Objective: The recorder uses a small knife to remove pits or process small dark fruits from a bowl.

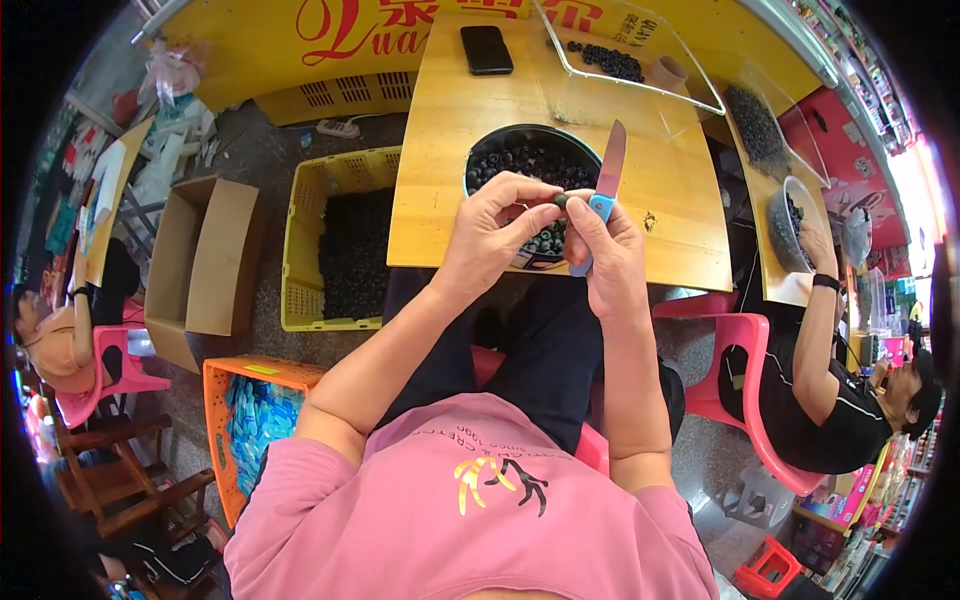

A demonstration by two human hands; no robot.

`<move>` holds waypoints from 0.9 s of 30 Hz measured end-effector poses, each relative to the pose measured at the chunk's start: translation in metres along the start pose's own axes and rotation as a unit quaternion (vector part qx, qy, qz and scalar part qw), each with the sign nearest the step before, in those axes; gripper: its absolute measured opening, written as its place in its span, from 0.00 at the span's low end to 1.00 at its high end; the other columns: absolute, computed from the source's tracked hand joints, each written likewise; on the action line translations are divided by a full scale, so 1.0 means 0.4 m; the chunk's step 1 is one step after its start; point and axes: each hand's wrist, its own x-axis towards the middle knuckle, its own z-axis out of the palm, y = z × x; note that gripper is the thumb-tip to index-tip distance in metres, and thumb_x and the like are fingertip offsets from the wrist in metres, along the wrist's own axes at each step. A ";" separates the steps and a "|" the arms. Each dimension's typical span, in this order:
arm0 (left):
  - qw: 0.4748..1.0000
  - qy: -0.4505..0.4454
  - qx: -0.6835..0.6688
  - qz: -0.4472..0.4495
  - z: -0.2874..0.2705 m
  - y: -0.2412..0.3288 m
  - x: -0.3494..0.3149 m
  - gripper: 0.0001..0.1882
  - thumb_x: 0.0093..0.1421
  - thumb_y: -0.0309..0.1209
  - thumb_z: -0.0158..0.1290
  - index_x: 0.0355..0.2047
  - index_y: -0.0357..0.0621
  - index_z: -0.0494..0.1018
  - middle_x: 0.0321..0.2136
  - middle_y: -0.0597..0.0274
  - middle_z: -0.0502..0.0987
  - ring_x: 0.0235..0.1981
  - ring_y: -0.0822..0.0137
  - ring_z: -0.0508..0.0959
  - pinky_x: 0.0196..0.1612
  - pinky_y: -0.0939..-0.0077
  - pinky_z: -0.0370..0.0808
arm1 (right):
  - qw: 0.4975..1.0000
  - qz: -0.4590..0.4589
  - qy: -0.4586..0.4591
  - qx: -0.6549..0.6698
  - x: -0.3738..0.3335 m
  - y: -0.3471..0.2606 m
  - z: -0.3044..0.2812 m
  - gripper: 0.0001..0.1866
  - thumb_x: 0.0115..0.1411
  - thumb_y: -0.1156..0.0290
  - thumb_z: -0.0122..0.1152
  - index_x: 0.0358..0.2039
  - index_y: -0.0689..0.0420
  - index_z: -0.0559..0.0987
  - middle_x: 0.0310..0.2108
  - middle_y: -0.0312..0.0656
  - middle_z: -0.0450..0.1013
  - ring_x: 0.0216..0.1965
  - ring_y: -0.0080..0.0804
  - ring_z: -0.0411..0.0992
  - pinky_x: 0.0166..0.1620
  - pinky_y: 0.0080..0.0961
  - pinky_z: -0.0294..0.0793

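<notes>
Over the near edge of the wooden table (440, 200), my two hands meet above a round bowl (467, 165) of small dark round pieces. My left hand (500, 220) pinches a small dark green, roundish piece (561, 200) between thumb and fingertips. Wrapped round the blue handle of a knife (611, 160) is my right hand (612, 250), its blade pointing up and away from me. The right thumb and fingers are also close against the piece, partly hiding it.
A phone (486, 50) and a clear tray (690, 93) with dark pieces lie farther back. Left are a yellow crate (300, 240), a cardboard box (225, 260) and an orange crate (217, 425) of blue packets. At right, a co-worker's hand (818, 248) reaches into a clear bowl (778, 235).
</notes>
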 end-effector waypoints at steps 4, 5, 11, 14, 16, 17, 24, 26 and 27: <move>0.997 -0.005 0.079 0.024 -0.005 0.008 0.003 0.09 0.60 0.21 0.55 0.42 0.34 0.75 0.39 0.61 0.73 0.43 0.72 0.75 0.48 0.79 0.72 | 1.000 -0.018 0.006 -0.017 0.001 0.004 0.005 0.09 0.62 0.68 0.60 0.38 0.59 0.78 0.18 0.28 0.66 0.18 0.14 0.60 0.23 0.13 0.59; 0.996 -0.005 0.083 0.027 -0.004 0.010 0.002 0.09 0.59 0.21 0.55 0.41 0.34 0.76 0.39 0.61 0.73 0.43 0.72 0.74 0.47 0.79 0.72 | 0.999 -0.020 0.014 -0.026 0.001 0.002 0.007 0.09 0.62 0.68 0.60 0.38 0.60 0.78 0.18 0.28 0.67 0.18 0.13 0.61 0.22 0.13 0.58; 0.985 -0.007 0.154 0.072 -0.008 0.025 0.004 0.09 0.58 0.20 0.56 0.40 0.34 0.77 0.38 0.61 0.73 0.41 0.72 0.74 0.46 0.80 0.71 | 0.998 -0.026 0.019 -0.055 0.000 -0.004 0.010 0.08 0.61 0.69 0.61 0.36 0.60 0.78 0.20 0.29 0.69 0.18 0.13 0.61 0.22 0.12 0.58; 0.989 -0.014 0.134 0.068 -0.015 0.019 0.004 0.09 0.57 0.20 0.57 0.39 0.35 0.77 0.37 0.61 0.73 0.40 0.72 0.74 0.45 0.80 0.71 | 0.999 -0.021 0.012 -0.048 0.000 -0.008 0.005 0.08 0.61 0.69 0.61 0.36 0.60 0.78 0.20 0.29 0.69 0.18 0.13 0.61 0.22 0.12 0.58; 0.992 -0.017 0.112 0.060 -0.018 0.018 0.003 0.09 0.57 0.19 0.57 0.39 0.35 0.77 0.37 0.61 0.73 0.40 0.72 0.74 0.45 0.80 0.71 | 0.999 -0.016 0.006 -0.043 0.000 -0.010 0.005 0.08 0.61 0.69 0.61 0.36 0.60 0.78 0.19 0.29 0.69 0.18 0.13 0.61 0.22 0.12 0.58; 0.992 -0.021 0.109 0.059 -0.018 0.019 0.003 0.09 0.57 0.19 0.57 0.39 0.35 0.77 0.37 0.61 0.73 0.40 0.72 0.74 0.45 0.80 0.71 | 0.999 -0.014 0.009 -0.043 -0.001 -0.010 0.004 0.08 0.61 0.69 0.61 0.36 0.60 0.78 0.19 0.29 0.69 0.18 0.13 0.61 0.22 0.12 0.57; 0.995 -0.019 0.087 0.055 -0.026 0.015 0.000 0.08 0.59 0.21 0.56 0.40 0.35 0.76 0.37 0.63 0.73 0.40 0.74 0.74 0.46 0.81 0.71 | 0.997 -0.026 0.005 -0.073 -0.004 -0.015 0.007 0.08 0.63 0.69 0.58 0.37 0.60 0.78 0.23 0.31 0.73 0.20 0.14 0.64 0.23 0.13 0.60; 0.999 -0.001 0.045 0.015 -0.023 0.019 -0.001 0.08 0.60 0.21 0.55 0.40 0.36 0.75 0.37 0.65 0.74 0.40 0.75 0.74 0.46 0.82 0.71 | 0.980 -0.095 0.022 -0.174 -0.013 -0.008 0.012 0.08 0.63 0.69 0.57 0.38 0.61 0.78 0.25 0.34 0.74 0.22 0.16 0.66 0.25 0.15 0.63; 1.000 0.018 0.003 -0.024 -0.020 0.022 -0.001 0.08 0.60 0.22 0.55 0.40 0.36 0.74 0.36 0.66 0.74 0.40 0.77 0.74 0.46 0.83 0.71 | 0.948 -0.162 0.038 -0.273 -0.017 -0.006 0.013 0.09 0.63 0.70 0.56 0.38 0.62 0.78 0.27 0.36 0.75 0.24 0.18 0.68 0.26 0.17 0.65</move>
